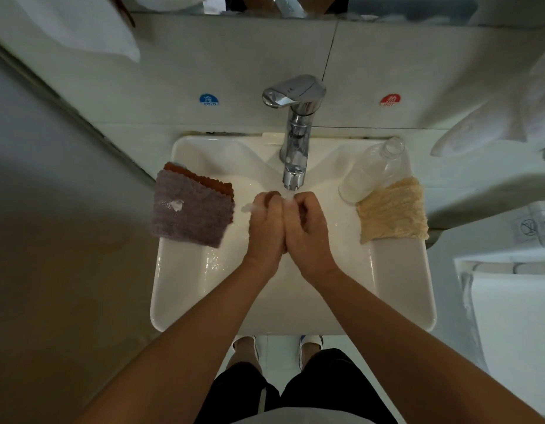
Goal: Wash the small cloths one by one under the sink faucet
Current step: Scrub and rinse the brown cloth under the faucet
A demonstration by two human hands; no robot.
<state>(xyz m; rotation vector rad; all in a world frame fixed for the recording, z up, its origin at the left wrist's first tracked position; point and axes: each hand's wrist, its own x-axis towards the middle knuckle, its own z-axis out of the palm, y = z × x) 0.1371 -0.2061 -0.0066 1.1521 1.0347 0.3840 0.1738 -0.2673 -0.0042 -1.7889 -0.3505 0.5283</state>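
Observation:
My left hand (266,224) and my right hand (307,224) are pressed side by side in the white sink (185,289), right under the spout of the chrome faucet (294,133). Both have curled fingers. A small pale, wet piece (249,208), seemingly a cloth, sticks out to the left of my left hand's fingers; the rest of it is hidden between my hands. A purple cloth (190,212) lies on an orange cloth (203,179) on the sink's left rim. A crumpled yellow cloth (393,211) drapes over the right rim.
A clear empty bottle (375,171) lies tilted on the right rim, its base touching the yellow cloth. Blue COLD (209,100) and red HOT (390,100) stickers mark the wall tiles. White towels hang at upper left and right. Water drops lie in the basin.

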